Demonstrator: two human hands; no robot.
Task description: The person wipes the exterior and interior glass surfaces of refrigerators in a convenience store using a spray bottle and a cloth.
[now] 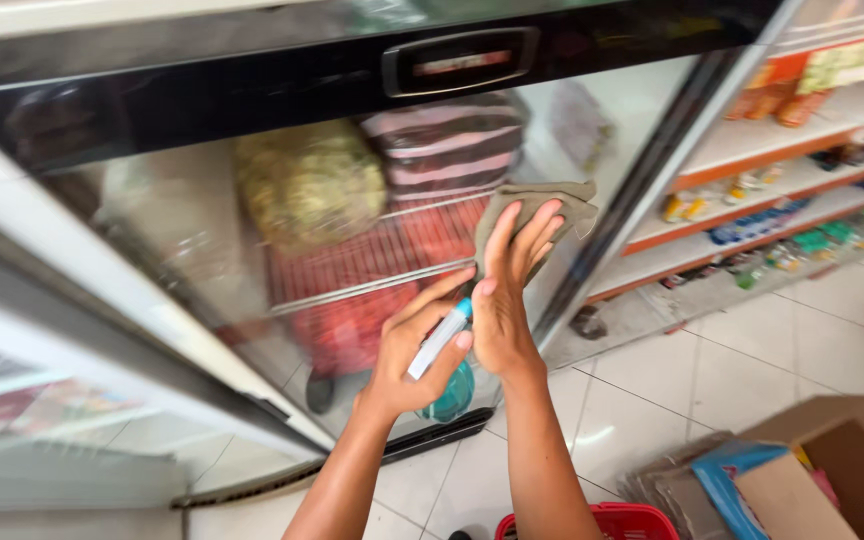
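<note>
My right hand (512,275) lies flat against the glass door (202,230) of a display freezer, pressing a grey-green cloth (547,205) onto the pane. My left hand (417,355) sits just left of it and below, gripping a teal spray bottle (452,395) by its white trigger head, whose nozzle points up toward the cloth. The two hands touch at the thumbs. Behind the glass I see a yellowish bag (307,180), a striped pink and dark package (447,145) and a wire rack (372,265).
Store shelves (752,150) with packaged goods run along the right. On the tiled floor (652,390) stand an open cardboard box (832,460), flattened cardboard with blue packaging (712,480) and a red basket (637,522) near my right elbow. The door's dark frame (642,180) slants down beside the cloth.
</note>
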